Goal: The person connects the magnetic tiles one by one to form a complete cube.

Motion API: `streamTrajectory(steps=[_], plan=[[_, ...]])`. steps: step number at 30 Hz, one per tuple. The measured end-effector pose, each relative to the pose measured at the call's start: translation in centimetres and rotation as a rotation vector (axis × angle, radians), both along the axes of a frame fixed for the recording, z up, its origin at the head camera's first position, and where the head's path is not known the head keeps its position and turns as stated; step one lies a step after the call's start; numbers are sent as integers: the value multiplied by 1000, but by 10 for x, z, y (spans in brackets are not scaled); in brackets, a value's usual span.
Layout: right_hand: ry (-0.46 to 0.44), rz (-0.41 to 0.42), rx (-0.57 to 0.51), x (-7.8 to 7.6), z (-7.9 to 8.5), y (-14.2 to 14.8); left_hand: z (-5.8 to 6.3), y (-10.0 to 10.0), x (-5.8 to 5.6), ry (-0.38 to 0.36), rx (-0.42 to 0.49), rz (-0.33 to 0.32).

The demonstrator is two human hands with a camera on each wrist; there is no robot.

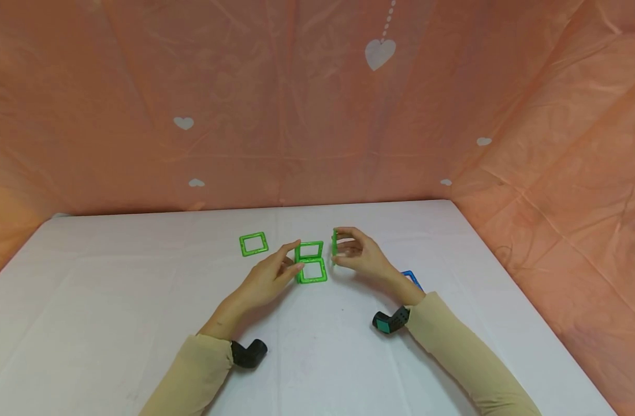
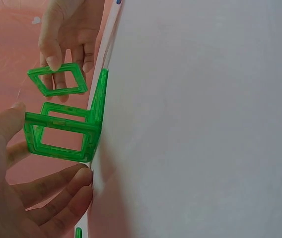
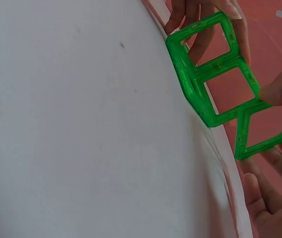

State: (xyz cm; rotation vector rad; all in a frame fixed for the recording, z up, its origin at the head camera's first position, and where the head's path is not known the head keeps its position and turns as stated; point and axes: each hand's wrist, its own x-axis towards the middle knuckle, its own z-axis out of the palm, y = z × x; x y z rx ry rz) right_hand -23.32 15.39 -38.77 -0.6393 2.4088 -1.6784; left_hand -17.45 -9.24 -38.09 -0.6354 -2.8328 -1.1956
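Beige sleeves point(image 1: 468, 352) rise from the bottom of the frame; at its centre, the left hand's point(image 1: 265, 280) fingers pinch a joined green cluster point(image 1: 312, 258) on the desk point(image 1: 317, 358), and the right hand's point(image 1: 366, 254) grip a separate square point(image 1: 335, 247) just beside it. Joining squares seems the step in hand; the next move calls for lining up edges. Left wrist shows that square's open face, seen edge-on from the head.

A white-covered table point(image 1: 317, 370) fills the foreground. Creased orange fabric point(image 1: 307, 104) hangs behind and to the right, printed with pale hearts point(image 1: 380, 54), the largest below a dotted line point(image 1: 388, 18).
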Motion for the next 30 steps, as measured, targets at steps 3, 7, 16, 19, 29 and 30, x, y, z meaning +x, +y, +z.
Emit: streamTrajectory(steps=[3, 7, 16, 19, 29, 30], plan=[[-4, 22, -8, 0, 0, 0, 0, 0, 0, -4, -1, 3], [-2, 47, -13, 0, -1, 0, 1, 0, 0, -7, -2, 3], [-11, 115, -26, 2, -2, -1, 1, 0, 0, -22, -2, 6], [-6, 142, -19, 3, -2, -1, 1, 0, 0, -25, -3, 8], [33, 189, -14, 3, -7, -2, 1, 0, 1, -5, 0, 4], [34, 191, -13, 4, -7, -2, 1, 0, 1, 0, -1, 4]])
